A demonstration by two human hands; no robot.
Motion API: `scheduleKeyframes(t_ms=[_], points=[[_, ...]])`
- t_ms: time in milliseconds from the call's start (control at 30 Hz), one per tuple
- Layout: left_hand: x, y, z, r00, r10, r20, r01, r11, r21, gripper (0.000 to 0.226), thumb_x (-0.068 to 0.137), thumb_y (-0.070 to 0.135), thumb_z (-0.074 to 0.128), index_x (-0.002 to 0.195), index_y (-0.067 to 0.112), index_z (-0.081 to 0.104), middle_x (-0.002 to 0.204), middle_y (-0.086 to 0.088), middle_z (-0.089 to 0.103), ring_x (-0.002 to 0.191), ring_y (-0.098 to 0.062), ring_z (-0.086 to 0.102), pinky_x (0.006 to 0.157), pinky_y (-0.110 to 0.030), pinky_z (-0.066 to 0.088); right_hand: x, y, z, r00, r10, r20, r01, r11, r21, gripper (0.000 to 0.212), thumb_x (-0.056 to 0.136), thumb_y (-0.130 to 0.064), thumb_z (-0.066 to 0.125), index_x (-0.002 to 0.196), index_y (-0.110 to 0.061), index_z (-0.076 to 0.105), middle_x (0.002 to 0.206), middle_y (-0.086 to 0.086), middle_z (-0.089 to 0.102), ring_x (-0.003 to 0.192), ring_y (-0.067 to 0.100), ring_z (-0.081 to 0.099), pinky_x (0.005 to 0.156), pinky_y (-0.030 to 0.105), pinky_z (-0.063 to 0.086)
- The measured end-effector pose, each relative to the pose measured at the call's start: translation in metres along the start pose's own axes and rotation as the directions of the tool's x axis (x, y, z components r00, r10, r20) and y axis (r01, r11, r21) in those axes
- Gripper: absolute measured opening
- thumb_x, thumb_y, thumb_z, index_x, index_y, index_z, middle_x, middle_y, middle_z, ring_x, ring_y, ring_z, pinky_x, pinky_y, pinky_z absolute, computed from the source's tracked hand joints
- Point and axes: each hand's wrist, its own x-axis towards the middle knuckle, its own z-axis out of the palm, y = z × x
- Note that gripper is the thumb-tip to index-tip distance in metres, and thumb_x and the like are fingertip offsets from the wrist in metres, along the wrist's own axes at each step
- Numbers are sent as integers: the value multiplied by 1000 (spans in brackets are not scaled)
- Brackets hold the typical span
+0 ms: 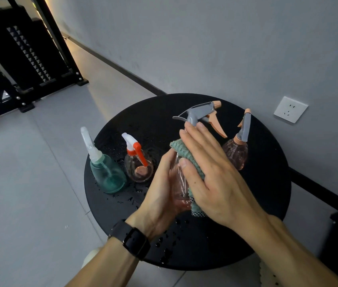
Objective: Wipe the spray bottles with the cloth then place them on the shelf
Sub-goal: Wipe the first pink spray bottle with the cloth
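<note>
On the round black desk, wet with droplets, three spray bottles wait unwiped: teal, red-triggered clear, pink with grey head. My left hand grips the fourth, a clear pink bottle; my flat right hand presses the green cloth on it; I judge none shelved yet

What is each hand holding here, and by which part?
The left hand grips the pink spray bottle round its clear body. The right hand presses the green cloth flat against that body with straight fingers.
</note>
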Motion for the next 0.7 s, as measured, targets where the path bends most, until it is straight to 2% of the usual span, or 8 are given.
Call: scheduleKeyframes(t_ms=[100,300,367,400,467,500,600,700], points=[[1,-3,2,1000,27,4,-27,998,56,54,100,61,33,101,29,77,101,0,76,96,-18,73,83,-42,54,1,2,-1,999,40,36,-41,999,20,53,103,-35,30,152,-19,23,159,-15,12,145,-6,-3,114,8,-1],[0,-3,2,992,121,-41,-118,991,56,51,100,57,38,91,26,78,89,-1,75,82,-14,72,71,-31,57,-1,-2,5,999,15,35,-16,1000,23,56,101,-37,26,153,-16,21,161,-10,12,147,-2,-1,119,18,6],[1,0,0,987,144,-75,-145,989,0,52,99,58,41,96,21,77,92,-5,71,86,-17,69,78,-33,57,-4,-5,9,1000,6,28,-6,1000,24,56,102,-35,28,153,-16,20,162,-8,11,147,0,-1,120,24,10],[1,3,0,986,144,-87,-148,988,-41,55,97,60,44,106,15,75,102,-10,69,95,-22,67,89,-39,54,-6,-6,11,1000,2,23,-3,1000,22,56,102,-34,29,153,-15,19,162,-8,11,148,2,-1,121,28,13],[0,6,0,987,129,-96,-141,981,-132,65,96,61,49,128,6,63,125,-23,61,116,-33,58,113,-50,39,-10,-9,16,1000,-7,4,7,1000,19,55,102,-33,31,153,-15,20,162,-6,13,148,4,0,121,36,19],[0,7,1,988,121,-98,-136,977,-166,69,95,60,51,134,4,58,134,-27,56,123,-36,53,118,-52,32,-11,-10,17,1000,-12,-4,12,1000,20,55,102,-33,31,153,-15,20,162,-5,14,148,5,1,120,39,21],[1,9,2,987,126,-98,-144,968,-204,72,94,57,55,141,2,50,139,-28,49,125,-37,49,119,-50,31,-11,-10,17,1000,-21,-6,21,999,27,55,102,-33,31,152,-15,21,161,-3,17,149,6,3,119,41,24],[1,8,1,984,135,-119,-154,972,-176,62,97,50,52,134,0,55,120,-18,55,111,-32,54,98,-40,49,-9,-8,13,1000,-29,3,29,999,42,54,101,-34,31,152,-15,23,161,-4,18,149,6,5,119,39,23]])
